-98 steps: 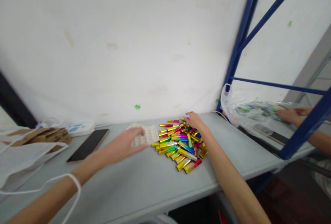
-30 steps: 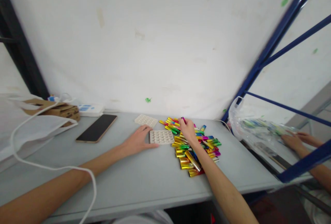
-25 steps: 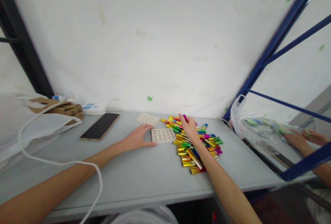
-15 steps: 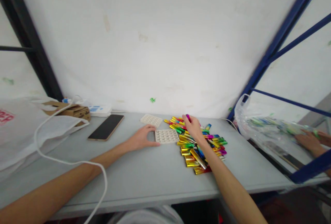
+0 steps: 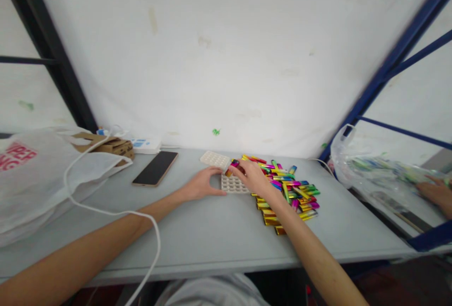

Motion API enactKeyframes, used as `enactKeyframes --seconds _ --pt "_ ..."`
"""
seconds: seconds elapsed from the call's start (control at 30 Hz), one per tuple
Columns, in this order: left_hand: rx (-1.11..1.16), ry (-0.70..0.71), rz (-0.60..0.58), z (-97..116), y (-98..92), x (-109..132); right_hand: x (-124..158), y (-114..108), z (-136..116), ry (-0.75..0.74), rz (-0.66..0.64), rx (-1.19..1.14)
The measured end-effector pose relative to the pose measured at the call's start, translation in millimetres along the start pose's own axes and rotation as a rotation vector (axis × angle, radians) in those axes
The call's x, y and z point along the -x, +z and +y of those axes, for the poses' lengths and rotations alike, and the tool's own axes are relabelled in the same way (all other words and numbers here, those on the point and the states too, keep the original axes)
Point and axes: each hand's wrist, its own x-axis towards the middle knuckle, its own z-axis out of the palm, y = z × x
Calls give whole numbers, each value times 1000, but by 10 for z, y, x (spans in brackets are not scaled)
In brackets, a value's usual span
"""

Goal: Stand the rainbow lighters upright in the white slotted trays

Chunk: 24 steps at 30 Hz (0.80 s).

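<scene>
- The right hand (image 5: 252, 177), over the pile half a second ago, is now above the near tray (image 5: 235, 185), gripping at least one shiny piece (image 5: 232, 171) between thumb and fingers; how many it holds is hard to tell;
- The left hand (image 5: 203, 184) has stayed at the near tray's left end, thumb and fingers spread in a C with their tips by its corners; whether they press on it cannot be told;
- The near tray lies flat on the table (image 5: 197, 240), pale, rectangular, set with rows of round hollows; the right hand covers part of it;
- A second pale tray (image 5: 214, 159) of like pattern lies just behind, towards the wall;
- The pile (image 5: 296, 190), to the right, is a loose heap of slim oblong pieces, mirror-bright, gold shading into red, green, blue and magenta;
- The table is smooth and grey; a flat, dark-screened phone (image 5: 156, 168) lies left of the trays, near a crumpled white bag (image 5: 42, 174)
</scene>
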Motion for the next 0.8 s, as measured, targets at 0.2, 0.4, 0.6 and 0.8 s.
enactKeyframes --seconds 0.2,0.4,0.6,0.8 --pt "-9 -55 -10 60 11 33 16 67 101 -82 -107 -99" --pt "-19 -77 -16 83 6 32 -29 59 59 -92 -160 29" --pt "-1 -70 -21 69 -16 35 -269 -139 50 -98 -353 74" --pt "-6 -63 -63 88 -78 42 -382 -4 -70 -22 -342 180"
